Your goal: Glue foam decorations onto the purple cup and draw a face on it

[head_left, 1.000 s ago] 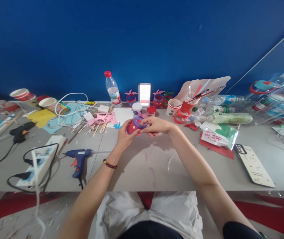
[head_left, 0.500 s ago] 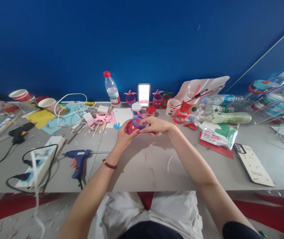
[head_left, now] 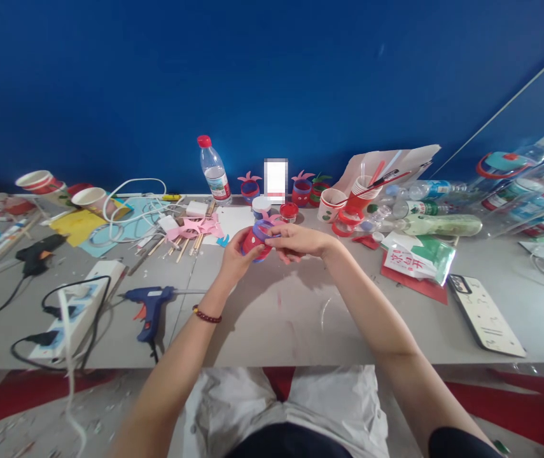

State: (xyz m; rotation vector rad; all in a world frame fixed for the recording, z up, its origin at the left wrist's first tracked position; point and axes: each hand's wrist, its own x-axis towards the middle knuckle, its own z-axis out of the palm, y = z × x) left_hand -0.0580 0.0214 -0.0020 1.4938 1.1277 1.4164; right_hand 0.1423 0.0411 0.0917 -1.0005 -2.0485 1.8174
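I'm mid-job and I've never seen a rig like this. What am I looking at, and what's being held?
There's no machine: these are a person's bare hands, seen through one camera worn on their head, facing forward and down. The left hand holds a red cup with a purple rim; the right hand works at that rim, its exact grip too small to tell. On the grey table lie a blue glue gun, a power strip and a phone.
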